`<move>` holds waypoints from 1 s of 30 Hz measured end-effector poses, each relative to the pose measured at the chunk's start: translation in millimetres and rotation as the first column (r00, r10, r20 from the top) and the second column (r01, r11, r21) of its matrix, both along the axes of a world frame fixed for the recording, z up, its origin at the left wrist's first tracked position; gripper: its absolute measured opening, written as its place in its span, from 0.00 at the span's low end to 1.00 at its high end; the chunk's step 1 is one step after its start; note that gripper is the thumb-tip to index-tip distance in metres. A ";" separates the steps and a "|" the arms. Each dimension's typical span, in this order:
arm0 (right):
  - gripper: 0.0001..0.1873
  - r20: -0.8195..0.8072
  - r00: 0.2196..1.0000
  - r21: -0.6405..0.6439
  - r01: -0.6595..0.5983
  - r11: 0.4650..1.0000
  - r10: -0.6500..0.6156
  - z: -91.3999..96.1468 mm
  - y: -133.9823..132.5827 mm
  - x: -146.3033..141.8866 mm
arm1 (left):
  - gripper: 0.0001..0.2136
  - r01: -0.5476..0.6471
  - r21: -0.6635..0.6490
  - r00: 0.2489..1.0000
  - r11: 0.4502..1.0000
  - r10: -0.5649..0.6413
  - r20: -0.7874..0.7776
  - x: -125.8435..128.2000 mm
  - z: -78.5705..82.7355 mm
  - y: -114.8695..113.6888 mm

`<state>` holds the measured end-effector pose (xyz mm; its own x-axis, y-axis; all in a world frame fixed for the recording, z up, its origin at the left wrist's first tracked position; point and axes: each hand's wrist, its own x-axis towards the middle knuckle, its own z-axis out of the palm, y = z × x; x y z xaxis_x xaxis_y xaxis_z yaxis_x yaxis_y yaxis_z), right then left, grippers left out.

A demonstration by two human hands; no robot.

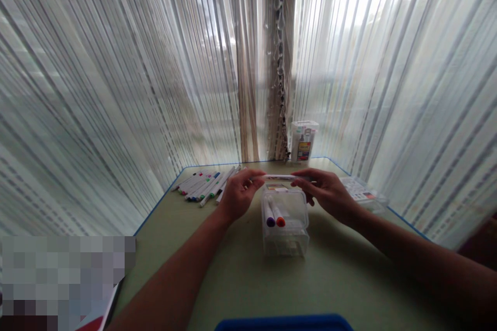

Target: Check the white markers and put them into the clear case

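Note:
A white marker (278, 177) lies level between my two hands, above the far end of an opened clear plastic box (285, 245). My left hand (239, 192) pinches one end of this marker, and my right hand (326, 191) closes on the other end. Two markers rest inside the box, one with a purple end (271, 222) and one with an orange end (280, 221). To the left of my left hand, several white markers (204, 185) with coloured caps lie in a loose heap on the table.
A clear upright case (304, 142) with a label stands at the table's back edge. Beyond my right wrist lies another clear plastic package (363, 193). A blue object's rim (283, 320) shows at the near edge of the green table (233, 274). Striped curtains (209, 87) hang behind.

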<state>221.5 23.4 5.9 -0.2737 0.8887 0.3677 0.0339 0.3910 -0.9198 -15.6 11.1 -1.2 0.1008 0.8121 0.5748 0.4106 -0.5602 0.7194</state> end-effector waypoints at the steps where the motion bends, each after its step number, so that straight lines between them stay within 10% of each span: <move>1: 0.21 0.003 1.000 0.000 0.006 1.000 -0.006 -0.2 -0.2 -0.4 | 0.11 -0.006 -0.010 1.000 1.000 0.006 0.003 0.7 -0.6 0.1; 30: 0.24 -0.050 0.999 -0.073 -0.008 0.997 0.005 2.2 -4.1 -2.7 | 0.11 0.008 -0.121 0.992 0.993 0.007 0.127 8.4 3.9 -4.6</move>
